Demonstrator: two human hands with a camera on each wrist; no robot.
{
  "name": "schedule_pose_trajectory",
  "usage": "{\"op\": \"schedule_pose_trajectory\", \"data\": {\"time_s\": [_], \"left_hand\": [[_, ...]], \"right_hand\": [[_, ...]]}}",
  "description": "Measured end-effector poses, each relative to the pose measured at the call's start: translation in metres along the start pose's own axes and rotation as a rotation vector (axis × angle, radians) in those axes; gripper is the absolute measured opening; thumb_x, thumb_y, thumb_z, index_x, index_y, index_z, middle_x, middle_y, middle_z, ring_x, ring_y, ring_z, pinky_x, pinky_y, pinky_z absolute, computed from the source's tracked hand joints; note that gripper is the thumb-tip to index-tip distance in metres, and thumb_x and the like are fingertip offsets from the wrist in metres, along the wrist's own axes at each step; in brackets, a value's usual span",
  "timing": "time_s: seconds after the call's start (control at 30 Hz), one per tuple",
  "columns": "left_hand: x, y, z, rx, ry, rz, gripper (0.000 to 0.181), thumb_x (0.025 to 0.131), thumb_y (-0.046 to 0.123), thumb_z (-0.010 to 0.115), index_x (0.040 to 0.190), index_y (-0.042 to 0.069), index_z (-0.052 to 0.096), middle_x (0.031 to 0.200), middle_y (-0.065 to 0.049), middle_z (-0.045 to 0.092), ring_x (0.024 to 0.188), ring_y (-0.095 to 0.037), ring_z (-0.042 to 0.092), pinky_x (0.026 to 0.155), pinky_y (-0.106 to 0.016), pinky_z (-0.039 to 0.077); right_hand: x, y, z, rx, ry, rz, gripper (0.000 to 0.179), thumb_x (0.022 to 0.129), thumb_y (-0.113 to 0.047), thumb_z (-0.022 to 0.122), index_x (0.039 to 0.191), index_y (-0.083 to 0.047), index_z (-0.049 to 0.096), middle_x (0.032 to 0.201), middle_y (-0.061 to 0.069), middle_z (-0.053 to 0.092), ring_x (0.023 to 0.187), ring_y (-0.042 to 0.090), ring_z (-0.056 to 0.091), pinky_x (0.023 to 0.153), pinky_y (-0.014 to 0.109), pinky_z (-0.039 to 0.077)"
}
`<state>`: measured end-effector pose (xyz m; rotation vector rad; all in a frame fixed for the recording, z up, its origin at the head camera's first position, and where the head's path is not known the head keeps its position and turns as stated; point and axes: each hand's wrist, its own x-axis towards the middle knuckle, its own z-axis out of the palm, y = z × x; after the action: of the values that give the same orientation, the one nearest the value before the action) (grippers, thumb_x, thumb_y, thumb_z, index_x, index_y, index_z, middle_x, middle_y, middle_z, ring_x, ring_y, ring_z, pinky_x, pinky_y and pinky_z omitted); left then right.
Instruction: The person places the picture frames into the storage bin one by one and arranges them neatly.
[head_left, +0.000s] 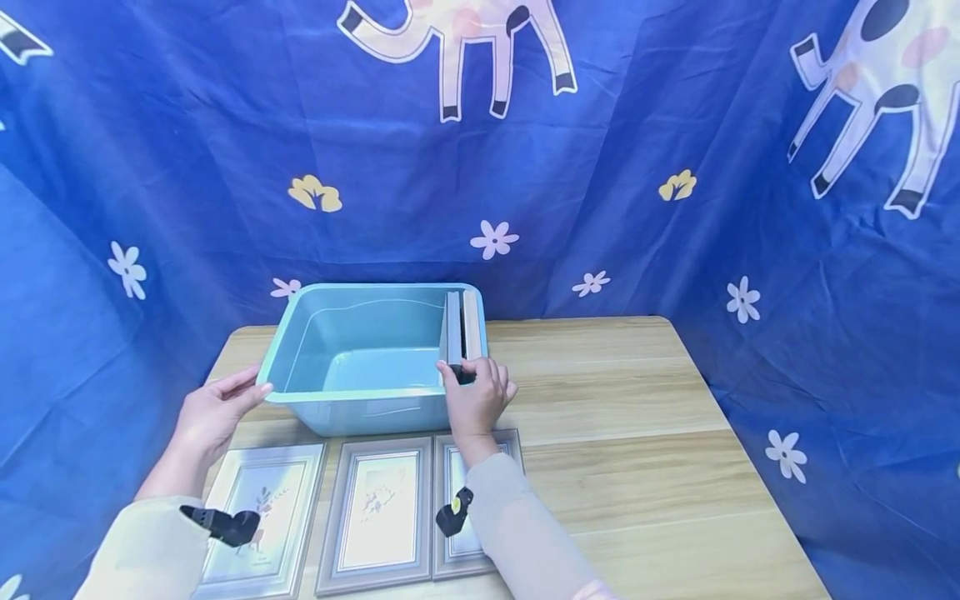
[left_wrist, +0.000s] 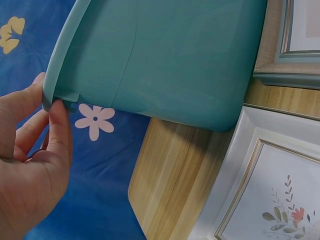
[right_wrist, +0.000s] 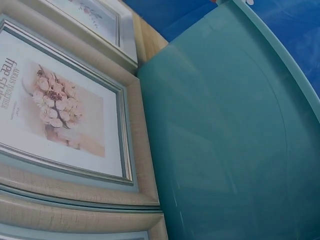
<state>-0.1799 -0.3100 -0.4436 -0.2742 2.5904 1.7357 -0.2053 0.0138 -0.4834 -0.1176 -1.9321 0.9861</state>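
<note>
A light blue plastic basin (head_left: 360,408) stands at the back of the wooden table. My left hand (head_left: 213,417) pinches its rim at the near left corner, thumb and fingers on either side, as the left wrist view shows close up. Inside, along the right wall, a grey picture frame (head_left: 450,325) and a pale picture frame (head_left: 472,321) stand on edge side by side. My right hand (head_left: 480,400) reaches over the near right rim, its thumb and fingers pinching the near end of the grey frame. The right wrist view misses that hand.
In front of the basin lie a white picture frame (head_left: 258,517) and two wood-toned frames, one in the middle (head_left: 375,517) and one on the right (head_left: 450,467), partly under my right forearm. A blue patterned curtain (head_left: 420,208) surrounds the wooden table (head_left: 660,467).
</note>
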Motion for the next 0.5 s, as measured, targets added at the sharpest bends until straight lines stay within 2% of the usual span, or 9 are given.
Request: {"op": "schedule_pose_trajectory", "data": {"time_s": [0.13, 0.37, 0.5], "left_hand": [[-0.0014, 0.0015, 0.0012, -0.006, 0.003, 0.0, 0.071, 0.092, 0.033, 0.064, 0.142, -0.007, 0.034, 0.13, -0.008, 0.051, 0.091, 0.013, 0.049, 0.078, -0.008, 0.047], [-0.0011, 0.0012, 0.0019, 0.028, 0.007, -0.011, 0.07, 0.093, 0.035, 0.062, 0.143, -0.005, 0.035, 0.14, -0.022, 0.042, 0.094, 0.011, 0.049, 0.084, -0.013, 0.048], [-0.0004, -0.0006, 0.0016, 0.022, 0.007, -0.004, 0.07, 0.092, 0.035, 0.063, 0.143, -0.005, 0.035, 0.135, -0.014, 0.048, 0.093, 0.012, 0.049, 0.082, -0.012, 0.049]], "right_hand": [[-0.0007, 0.0018, 0.0004, -0.011, 0.017, 0.021, 0.039, 0.062, -0.032, 0.091, 0.077, -0.014, 0.059, 0.077, -0.004, 0.062, 0.075, 0.018, 0.052, 0.071, 0.037, 0.032], [-0.0001, 0.003, 0.0002, 0.002, 0.026, 0.032, 0.041, 0.062, -0.032, 0.09, 0.077, -0.014, 0.056, 0.075, -0.005, 0.057, 0.074, 0.017, 0.05, 0.07, 0.037, 0.031], [0.0002, 0.0028, -0.0006, 0.014, 0.023, 0.049, 0.042, 0.062, -0.032, 0.09, 0.078, -0.015, 0.056, 0.075, -0.004, 0.056, 0.075, 0.017, 0.049, 0.071, 0.036, 0.031]]}}
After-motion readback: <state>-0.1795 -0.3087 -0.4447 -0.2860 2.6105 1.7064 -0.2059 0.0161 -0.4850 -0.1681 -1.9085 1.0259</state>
